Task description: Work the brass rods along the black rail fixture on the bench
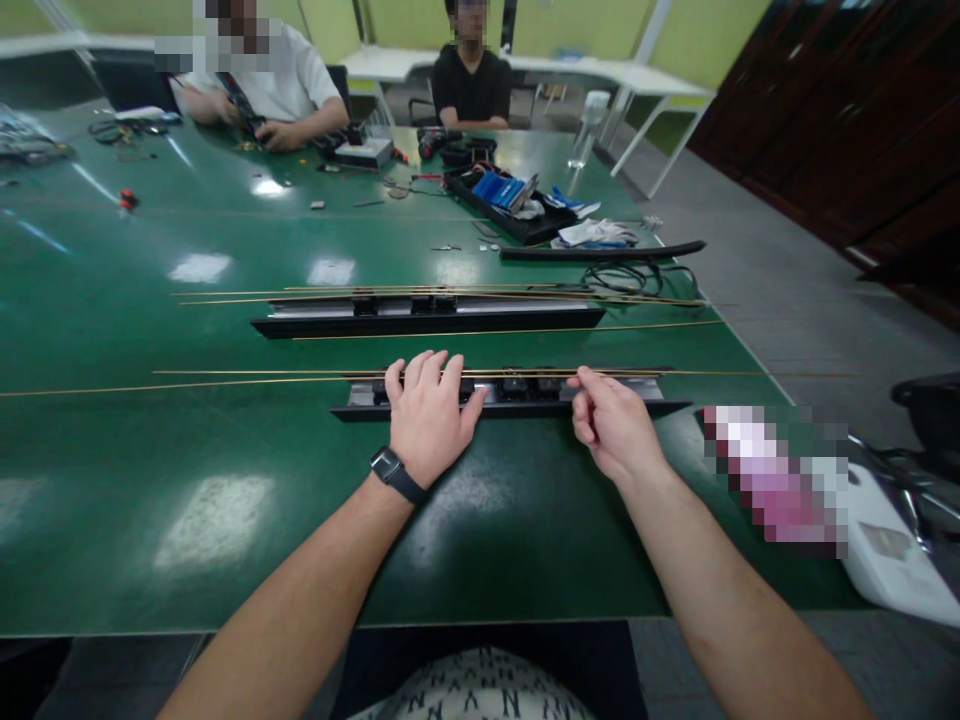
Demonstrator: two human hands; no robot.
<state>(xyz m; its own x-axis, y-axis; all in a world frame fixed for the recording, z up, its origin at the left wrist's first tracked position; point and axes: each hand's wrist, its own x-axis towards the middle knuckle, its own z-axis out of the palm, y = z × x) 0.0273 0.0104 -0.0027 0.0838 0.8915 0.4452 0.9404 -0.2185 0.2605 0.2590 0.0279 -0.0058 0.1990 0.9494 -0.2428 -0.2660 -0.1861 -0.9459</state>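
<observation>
Near black channel (pixel 521 410) sits at 12 o'clock from the wearer, under both hands. Progress, my read: partway. Dark blocks (pixel 516 384) are in its silver trough and thin brass-coloured rods (pixel 735 373) lie along it, overhanging both ends; no fixing visible, so securing looks undone. Far channel (pixel 427 323), at its 11 o'clock, has rods along it too, apparently similar stage. Near channel's long axis runs 9–3 o'clock, trough facing up; rods nearly parallel. Left hand (pixel 427 415): fingers spread over rods and channel, no grip visible. Right hand (pixel 613 415): thumb and index pinched on the rods, other fingers curled.
</observation>
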